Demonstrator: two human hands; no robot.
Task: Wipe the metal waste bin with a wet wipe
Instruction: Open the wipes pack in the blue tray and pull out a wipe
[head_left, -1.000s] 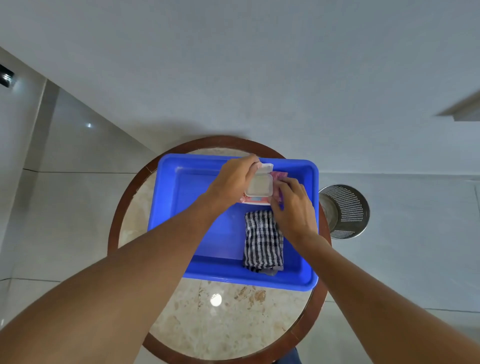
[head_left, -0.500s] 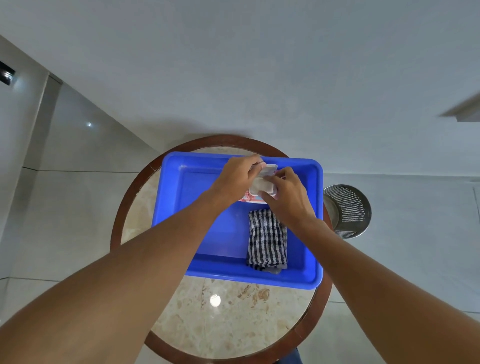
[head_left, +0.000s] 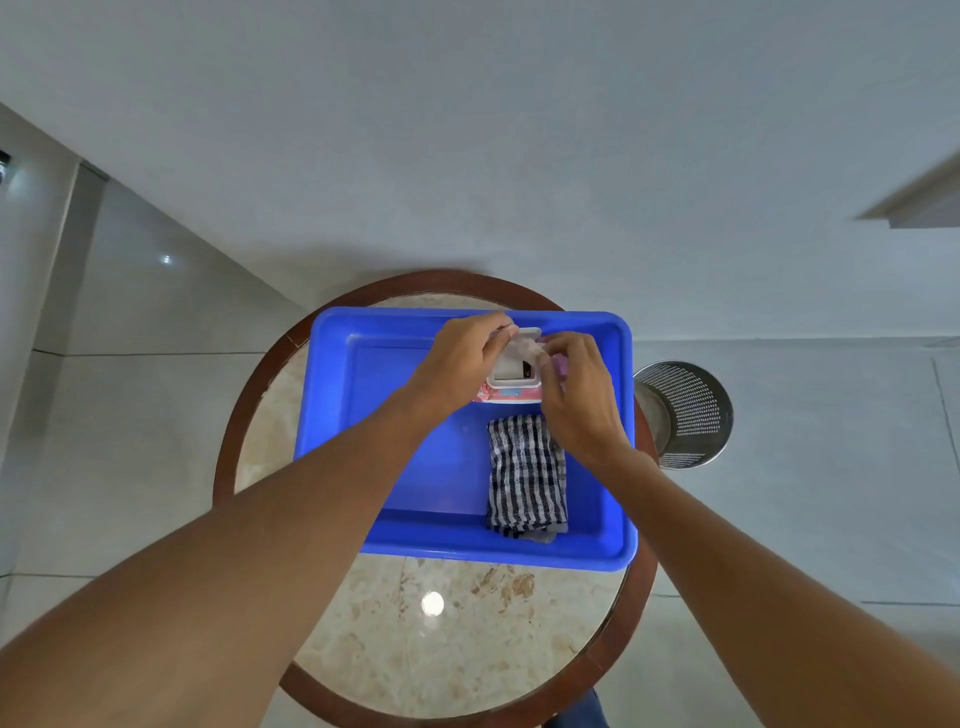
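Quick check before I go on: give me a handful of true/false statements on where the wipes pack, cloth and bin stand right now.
1. The wet wipes pack lies inside the blue tub. True.
2. The pack's lid is shut. False: it is flipped open, with both the left hand and the right hand at it.
3. The striped cloth hangs over the metal waste bin. False: it lies folded in the tub.
4. The bin stands on the floor beside the round table. True.

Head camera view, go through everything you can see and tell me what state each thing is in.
Wet wipe pack: in tub, lid flipped open.
Blue tub: on round table.
Striped cloth: folded, in tub.
Metal waste bin: on floor, untouched.
Left hand: steadying pack.
Right hand: pinching wipe.
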